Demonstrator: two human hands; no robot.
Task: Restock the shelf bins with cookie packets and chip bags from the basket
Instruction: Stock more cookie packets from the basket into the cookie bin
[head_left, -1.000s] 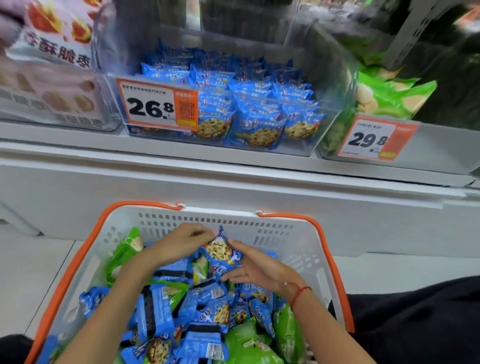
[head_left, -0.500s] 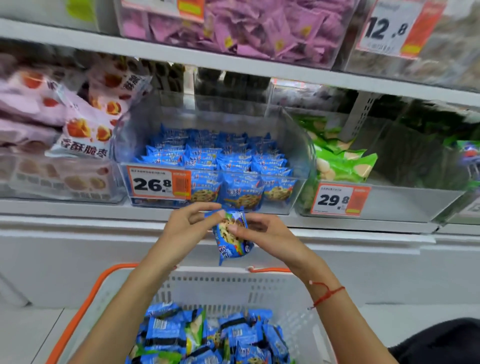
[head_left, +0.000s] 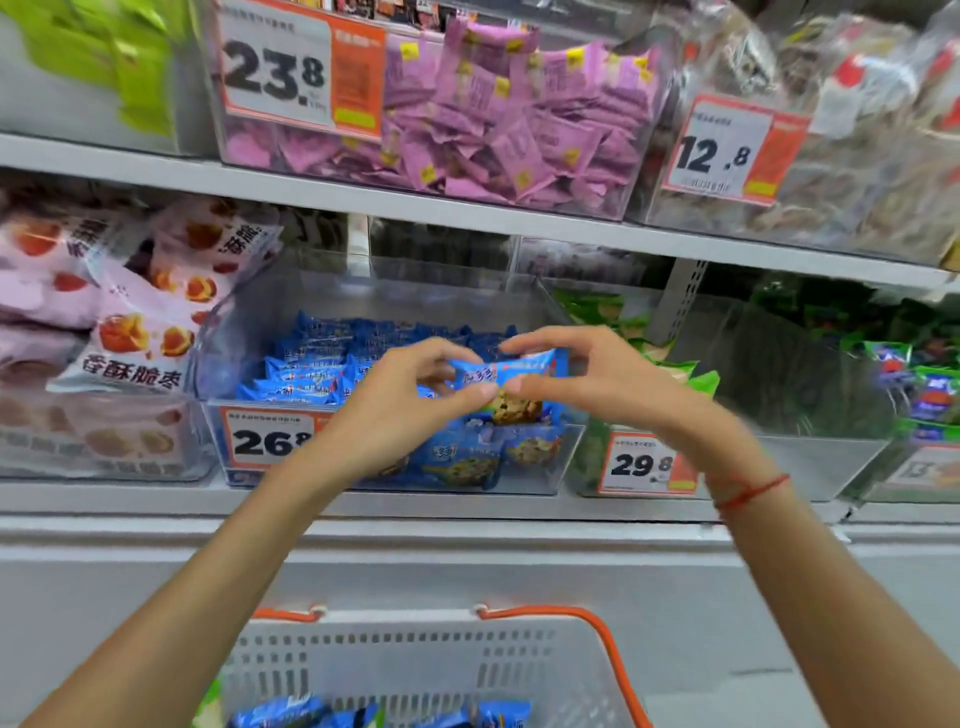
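A blue cookie packet (head_left: 506, 382) hangs over the front of the clear cookie bin (head_left: 550, 462), pinched from both sides. My left hand (head_left: 400, 400) holds its left end between thumb and fingers, and my right hand (head_left: 587, 379) pinches its right end. The bin holds several matching blue packets (head_left: 332, 358) and carries a 26.8 price tag (head_left: 267, 439). Right of it stands the clear bin with green chip bags (head_left: 670, 364), tagged 29.8 (head_left: 641, 462). The white basket (head_left: 415, 660) with orange handles sits below, showing a few blue packets (head_left: 280, 714) at the bottom edge.
A pink-bagged snack bin (head_left: 114, 332) stands left of the cookie bin. The upper shelf (head_left: 415, 205) carries a bin of purple packets (head_left: 493, 119) and a bin of brown snacks (head_left: 831, 156). More green and blue packs (head_left: 924, 384) lie at far right.
Both hands lifted the blue cookie packet out of the basket and up to the front of the cookie bin. The view tilted upward, so the basket dropped to the bottom edge.
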